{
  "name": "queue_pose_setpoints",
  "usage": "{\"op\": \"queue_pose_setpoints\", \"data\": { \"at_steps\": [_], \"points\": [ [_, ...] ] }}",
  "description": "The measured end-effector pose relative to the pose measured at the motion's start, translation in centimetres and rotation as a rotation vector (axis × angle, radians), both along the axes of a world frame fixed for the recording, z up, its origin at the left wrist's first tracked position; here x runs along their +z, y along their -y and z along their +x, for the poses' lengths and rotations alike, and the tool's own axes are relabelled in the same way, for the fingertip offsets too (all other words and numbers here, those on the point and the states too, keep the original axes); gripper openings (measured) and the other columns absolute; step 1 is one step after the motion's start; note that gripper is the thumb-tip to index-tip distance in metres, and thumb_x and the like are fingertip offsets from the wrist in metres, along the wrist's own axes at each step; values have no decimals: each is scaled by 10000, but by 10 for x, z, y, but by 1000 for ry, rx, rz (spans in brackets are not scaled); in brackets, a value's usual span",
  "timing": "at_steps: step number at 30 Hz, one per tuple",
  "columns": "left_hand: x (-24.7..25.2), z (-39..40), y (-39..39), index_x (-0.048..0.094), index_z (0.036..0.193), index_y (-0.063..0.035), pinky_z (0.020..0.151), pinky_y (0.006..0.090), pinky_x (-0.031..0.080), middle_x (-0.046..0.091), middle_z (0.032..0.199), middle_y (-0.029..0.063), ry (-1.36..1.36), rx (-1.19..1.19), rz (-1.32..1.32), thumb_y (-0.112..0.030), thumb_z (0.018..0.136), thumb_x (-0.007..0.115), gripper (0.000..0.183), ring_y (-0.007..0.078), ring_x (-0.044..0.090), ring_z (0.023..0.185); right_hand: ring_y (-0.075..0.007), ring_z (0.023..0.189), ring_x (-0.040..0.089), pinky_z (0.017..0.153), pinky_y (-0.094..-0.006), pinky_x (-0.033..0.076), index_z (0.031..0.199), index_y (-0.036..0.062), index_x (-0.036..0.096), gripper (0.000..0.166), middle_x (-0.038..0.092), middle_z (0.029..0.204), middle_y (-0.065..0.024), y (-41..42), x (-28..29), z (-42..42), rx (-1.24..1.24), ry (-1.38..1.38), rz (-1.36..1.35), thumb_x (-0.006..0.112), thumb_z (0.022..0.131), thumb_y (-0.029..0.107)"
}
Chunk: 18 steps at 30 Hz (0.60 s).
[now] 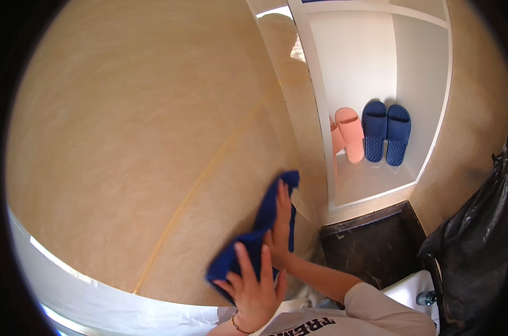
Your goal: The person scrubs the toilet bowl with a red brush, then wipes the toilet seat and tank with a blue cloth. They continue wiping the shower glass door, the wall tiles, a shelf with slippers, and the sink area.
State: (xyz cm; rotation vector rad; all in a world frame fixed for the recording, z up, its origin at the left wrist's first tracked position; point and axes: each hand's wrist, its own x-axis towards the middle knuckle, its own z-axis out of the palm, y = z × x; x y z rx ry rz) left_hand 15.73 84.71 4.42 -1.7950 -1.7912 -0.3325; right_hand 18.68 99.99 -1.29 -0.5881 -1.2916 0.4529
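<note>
A dark blue cloth (270, 214) lies flat against the beige wall tile (145, 147), its lower part bunched. My left hand (256, 285), with a thin bracelet at the wrist, presses on the cloth's lower end with fingers spread. Farther up, my right hand (281, 222) holds the upper part against the tile, palm to the wall and fingers stretched out. Both hands are close together, and the left one partly overlaps the cloth below the right palm. A yellowish grout line (199, 180) runs slanting across the tile to the left of the cloth.
Right of the wall corner is a white-framed niche (359, 54) with pink slippers (349, 134) and navy slippers (375, 130). Below it lies a dark panel (371, 243). A black plastic bag (476, 235) hangs at right, near a white surface (413, 285) with a small bottle (426, 298).
</note>
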Motion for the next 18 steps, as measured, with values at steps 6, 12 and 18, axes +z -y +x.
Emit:
{"op": "queue_pose_setpoints", "data": {
  "at_steps": [6,12,18],
  "points": [
    [32,28,-43,449,1458,-123,989,799,-14,188,1516,414,83,145,259,-467,919,561,649,714,74,1328,-421,1457,248,1140,-631,132,1421,46,458,647,340,1549,-197,-39,102,27,-12,252,408,454,913,448],
    [-48,42,-91,354,1510,-105,1040,666,267,225,1588,229,39,119,-66,-422,844,619,783,514,414,1213,-428,1448,262,1160,-561,180,1427,29,434,613,334,1550,-206,-119,29,41,-91,46,333,454,895,334],
    [-187,18,-79,343,1504,-57,1068,464,364,316,1574,137,-101,-113,-336,-316,825,646,788,347,501,1211,-398,1428,308,1164,-473,230,1520,0,255,757,298,1555,-242,-91,-182,37,-64,-49,-122,437,965,481]
  ]
}}
